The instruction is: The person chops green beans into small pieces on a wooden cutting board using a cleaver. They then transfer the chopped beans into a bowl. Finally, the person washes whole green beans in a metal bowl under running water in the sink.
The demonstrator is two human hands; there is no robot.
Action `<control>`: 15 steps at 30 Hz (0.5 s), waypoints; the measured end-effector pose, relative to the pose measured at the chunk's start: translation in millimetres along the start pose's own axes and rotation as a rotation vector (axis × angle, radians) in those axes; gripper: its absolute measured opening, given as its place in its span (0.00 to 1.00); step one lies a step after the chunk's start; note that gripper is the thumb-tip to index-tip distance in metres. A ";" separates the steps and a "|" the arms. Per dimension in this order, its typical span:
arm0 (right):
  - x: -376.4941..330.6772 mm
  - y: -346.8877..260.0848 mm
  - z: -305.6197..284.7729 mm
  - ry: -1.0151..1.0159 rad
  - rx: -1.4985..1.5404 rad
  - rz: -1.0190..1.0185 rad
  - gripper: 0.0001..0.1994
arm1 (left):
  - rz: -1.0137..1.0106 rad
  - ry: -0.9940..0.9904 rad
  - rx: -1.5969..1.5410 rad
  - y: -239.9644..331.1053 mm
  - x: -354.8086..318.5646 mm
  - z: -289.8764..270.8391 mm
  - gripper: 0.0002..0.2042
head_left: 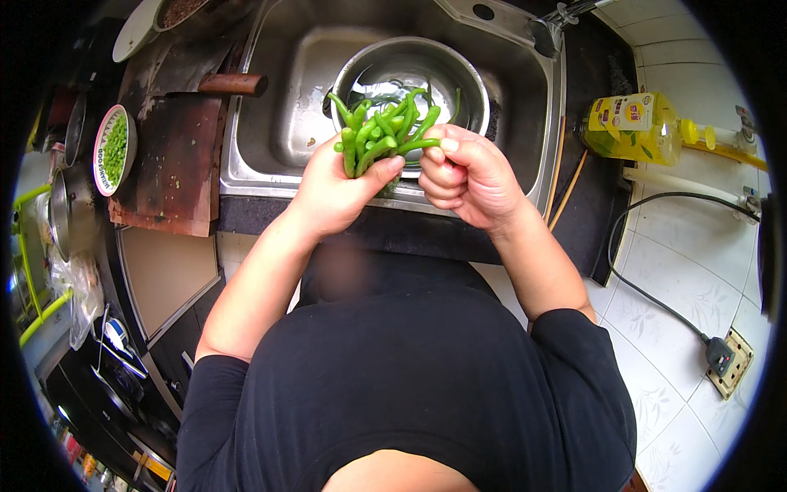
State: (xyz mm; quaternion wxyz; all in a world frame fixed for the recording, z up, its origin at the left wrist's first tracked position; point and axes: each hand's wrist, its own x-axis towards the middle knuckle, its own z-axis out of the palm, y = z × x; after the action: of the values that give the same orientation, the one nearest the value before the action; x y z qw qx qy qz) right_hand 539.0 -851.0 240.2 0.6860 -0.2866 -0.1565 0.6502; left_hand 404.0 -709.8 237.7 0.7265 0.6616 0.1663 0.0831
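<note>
A bunch of green beans [379, 131] is gathered in my left hand [338, 187], whose fingers are wrapped round it with the thumb across the front. The bean ends fan out above the hand, over the near rim of a round metal basin [475, 72]. My right hand [471, 176] is closed, its thumb and forefinger pinching the tip of one bean that sticks out to the right. The basin holds water and stands in the steel sink [283, 61]. What hangs below the bunch, between the hands, is partly hidden.
At the left, a bowl [105, 152] of chopped green pieces stands beside a stained wooden board [164, 164] bearing a cleaver [234, 84]. A yellow liquid bottle [631, 127] and chopsticks [567, 190] lie to the right. A black cable [627, 238] runs to a wall socket [730, 363].
</note>
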 end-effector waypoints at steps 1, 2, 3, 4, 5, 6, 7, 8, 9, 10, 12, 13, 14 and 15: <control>-1.4 0.9 -1.2 0.001 0.007 -0.006 0.05 | -0.017 0.025 0.039 -1.7 0.1 0.5 0.13; -0.8 1.7 1.1 0.158 -0.651 -0.178 0.08 | -0.033 0.049 0.077 -2.9 -0.1 0.4 0.13; 1.0 2.1 5.2 0.318 -1.310 -0.347 0.10 | -0.049 0.072 0.116 -4.8 -0.1 -0.2 0.13; 3.9 -1.2 8.3 0.354 -1.646 -0.300 0.10 | -0.072 0.078 0.080 -9.1 0.1 -3.7 0.12; 6.4 -4.4 10.7 0.388 -1.981 -0.239 0.10 | -0.054 0.093 0.089 -11.4 -0.8 -3.6 0.12; 5.2 -3.0 14.7 0.363 -1.835 -0.246 0.10 | -0.037 0.108 0.098 -13.0 -2.2 -2.6 0.12; 3.4 -1.9 18.1 0.341 -1.691 -0.256 0.10 | -0.016 0.121 0.106 -14.3 -2.6 -2.8 0.12; 2.2 -0.1 14.1 0.244 -1.306 -0.303 0.10 | 0.014 0.110 0.130 -16.4 -2.6 -3.8 0.11; 1.6 -4.4 11.0 0.177 -0.992 -0.360 0.11 | -0.008 0.110 0.107 -15.6 -1.1 -4.9 0.09; 1.5 -10.1 6.3 0.106 -0.677 -0.406 0.12 | -0.032 0.116 0.083 -15.9 0.5 -6.1 0.07; 0.7 -20.1 11.7 0.088 -0.214 -0.437 0.12 | -0.050 0.110 0.012 -16.7 0.7 -7.9 0.07; 2.2 -22.4 7.0 0.220 -0.264 -0.420 0.12 | -0.043 0.096 -0.031 -16.0 -0.1 -9.0 0.07; 5.2 -20.2 7.5 0.337 -0.401 -0.358 0.11 | -0.035 0.082 -0.074 -15.9 -1.2 -10.1 0.07; 8.4 -16.9 7.1 0.453 -0.537 -0.293 0.11 | -0.027 0.069 -0.117 -16.1 -2.1 -11.5 0.08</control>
State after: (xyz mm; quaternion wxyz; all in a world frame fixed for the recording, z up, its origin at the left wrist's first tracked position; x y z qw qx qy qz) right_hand 549.3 -841.2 254.5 0.6894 -0.5671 -0.2052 0.4012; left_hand 396.3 -701.5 221.3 0.7589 0.6123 0.1949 0.1055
